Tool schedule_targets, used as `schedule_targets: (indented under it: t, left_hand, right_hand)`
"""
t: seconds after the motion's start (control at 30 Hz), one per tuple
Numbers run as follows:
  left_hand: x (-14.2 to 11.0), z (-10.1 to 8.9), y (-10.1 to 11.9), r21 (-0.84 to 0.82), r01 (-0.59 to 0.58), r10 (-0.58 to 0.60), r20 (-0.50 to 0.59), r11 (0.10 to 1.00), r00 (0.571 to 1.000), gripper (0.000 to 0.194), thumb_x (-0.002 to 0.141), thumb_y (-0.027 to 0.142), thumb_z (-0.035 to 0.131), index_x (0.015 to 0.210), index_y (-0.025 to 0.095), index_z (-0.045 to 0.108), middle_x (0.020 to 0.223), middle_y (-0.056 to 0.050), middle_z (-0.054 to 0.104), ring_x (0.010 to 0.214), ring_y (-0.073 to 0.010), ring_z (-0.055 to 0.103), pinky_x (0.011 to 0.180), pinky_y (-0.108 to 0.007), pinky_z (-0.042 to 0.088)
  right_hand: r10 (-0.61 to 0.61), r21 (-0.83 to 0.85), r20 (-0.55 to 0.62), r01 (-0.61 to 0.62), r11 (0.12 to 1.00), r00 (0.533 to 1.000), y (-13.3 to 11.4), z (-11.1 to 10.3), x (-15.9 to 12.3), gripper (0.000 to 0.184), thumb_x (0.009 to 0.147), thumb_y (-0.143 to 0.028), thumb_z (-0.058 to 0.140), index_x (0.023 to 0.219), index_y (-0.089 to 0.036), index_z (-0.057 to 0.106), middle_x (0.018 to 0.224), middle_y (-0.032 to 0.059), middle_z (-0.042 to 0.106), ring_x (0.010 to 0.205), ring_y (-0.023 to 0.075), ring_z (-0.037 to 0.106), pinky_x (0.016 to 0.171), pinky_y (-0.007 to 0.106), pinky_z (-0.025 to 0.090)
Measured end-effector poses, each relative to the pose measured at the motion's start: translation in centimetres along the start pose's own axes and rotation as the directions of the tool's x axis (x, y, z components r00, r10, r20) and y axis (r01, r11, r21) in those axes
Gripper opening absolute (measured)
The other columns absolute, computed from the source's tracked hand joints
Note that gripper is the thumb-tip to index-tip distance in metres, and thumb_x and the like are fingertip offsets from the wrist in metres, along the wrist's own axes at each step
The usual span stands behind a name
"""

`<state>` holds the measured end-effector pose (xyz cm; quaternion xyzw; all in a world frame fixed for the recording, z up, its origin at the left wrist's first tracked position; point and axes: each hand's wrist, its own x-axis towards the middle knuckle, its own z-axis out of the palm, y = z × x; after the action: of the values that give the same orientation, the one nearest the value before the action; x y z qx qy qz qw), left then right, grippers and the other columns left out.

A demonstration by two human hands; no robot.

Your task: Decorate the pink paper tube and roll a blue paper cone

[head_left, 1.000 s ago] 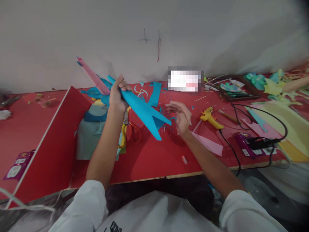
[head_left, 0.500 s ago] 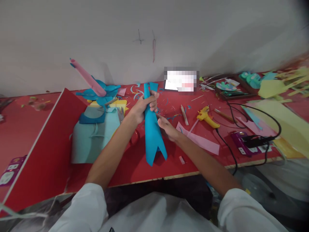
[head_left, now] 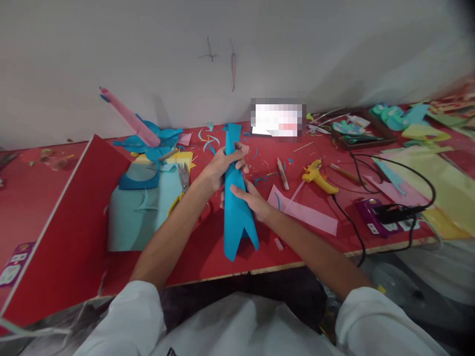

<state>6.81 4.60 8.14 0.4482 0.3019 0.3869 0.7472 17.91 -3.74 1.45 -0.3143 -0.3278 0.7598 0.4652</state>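
A rolled blue paper [head_left: 235,217] with a V-shaped notch at its near end is held over the middle of the red table. My left hand [head_left: 227,165] is closed around its narrower upper part, fingers curled over the right side. Lower down, my right hand [head_left: 249,197] grips the roll from the right, its thumb lying on the front and fingers passing behind. Left of my left forearm lie yellow-handled scissors [head_left: 181,180]. To the right are a pink paper strip [head_left: 308,215] and a yellow glue gun [head_left: 318,177] with a pink stick at its front.
A red upright panel [head_left: 70,222] stands on the left. Beside it are pale blue sheets [head_left: 128,227] and a pink paper tube [head_left: 129,117] on blue petals. A lit screen [head_left: 276,118] leans at the back. Right are a purple power strip [head_left: 376,217], black cables and a tray [head_left: 365,141].
My right hand has moved its thumb onto the front of the blue roll and its fingers behind it. My left hand still grips the upper part. The view has shifted slightly.
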Motion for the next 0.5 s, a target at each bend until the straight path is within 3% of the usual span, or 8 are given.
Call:
schedule_targets:
  t: [0.1,0.23,0.4,0.5]
  left_hand:
    - [0.11,-0.06,-0.27,0.009,-0.004,0.004,-0.002,1.0,1.0,0.035,0.085,0.032,0.083,0.1,0.021,0.053,0.054,0.01,0.051,0.058,-0.0121,0.065,0.063,-0.023,0.051]
    - [0.12,-0.06,-0.43,0.015,-0.01,0.01,0.007,1.0,1.0,0.037,0.086,0.034,0.084,0.104,0.021,0.054,0.058,0.01,0.05,0.061,-0.0121,0.065,0.062,-0.024,0.05]
    - [-0.1,-0.26,-0.44,0.016,0.004,-0.005,0.006,1.0,1.0,0.055,0.078,0.032,0.092,0.121,0.022,0.059,0.062,0.009,0.052,0.068,-0.0139,0.067,0.063,-0.024,0.051]
    - [-0.23,-0.62,-0.6,0.025,0.019,-0.02,0.028,1.0,0.999,0.071,0.074,0.029,0.094,0.135,0.024,0.058,0.07,0.006,0.062,0.071,-0.0154,0.069,0.064,-0.026,0.053]
  right_hand:
    - [0.008,0.015,0.002,-0.009,1.0,1.0,-0.35,0.21,-0.06,0.051,0.072,-0.057,0.093,0.096,-0.022,0.065,0.078,0.0009,0.075,0.064,0.0178,0.072,0.058,0.03,0.061]
    - [-0.004,0.037,0.015,0.003,0.999,1.0,-0.47,0.15,0.03,0.047,0.074,-0.055,0.092,0.092,-0.021,0.064,0.071,-0.0003,0.073,0.058,0.0169,0.07,0.054,0.028,0.06]
    - [0.01,0.069,-0.004,-0.01,0.998,1.0,-0.44,-0.11,0.22,0.044,0.074,-0.053,0.091,0.088,-0.02,0.065,0.072,0.0013,0.073,0.058,0.0172,0.07,0.052,0.028,0.059]
    - [0.017,0.068,-0.011,-0.016,0.998,1.0,-0.61,-0.22,0.27,0.041,0.076,-0.053,0.088,0.086,-0.021,0.066,0.071,0.0012,0.073,0.058,0.0175,0.07,0.052,0.029,0.059]
